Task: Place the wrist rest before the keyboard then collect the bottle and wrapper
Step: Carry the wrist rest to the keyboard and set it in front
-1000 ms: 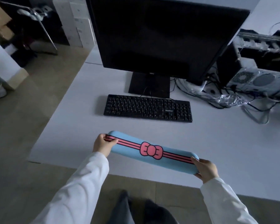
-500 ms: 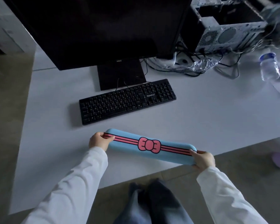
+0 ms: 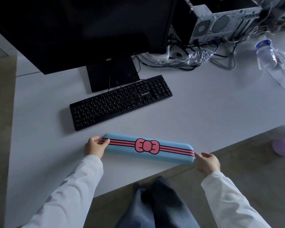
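A long blue wrist rest (image 3: 148,155) with pink stripes and a pink bow lies near the front edge of the white desk (image 3: 220,102). My left hand (image 3: 95,148) pinches its left end. My right hand (image 3: 207,162) touches its right end with the fingers loosened. A black keyboard (image 3: 120,101) sits at an angle a short way beyond the rest, in front of the monitor stand. A clear plastic bottle (image 3: 266,54) with a blue cap lies at the far right of the desk. A crinkled clear wrapper (image 3: 199,55) lies among cables behind the keyboard.
A dark monitor (image 3: 82,28) fills the upper left. An open computer case (image 3: 220,22) and tangled cables (image 3: 184,63) crowd the back right. A purple object (image 3: 283,145) sits on the floor at right. My legs stand at the desk's front edge.
The view has swung right and down, bringing the bottle into sight. The wrist rest has come down onto the desk, and my right hand's fingers have loosened at its end.
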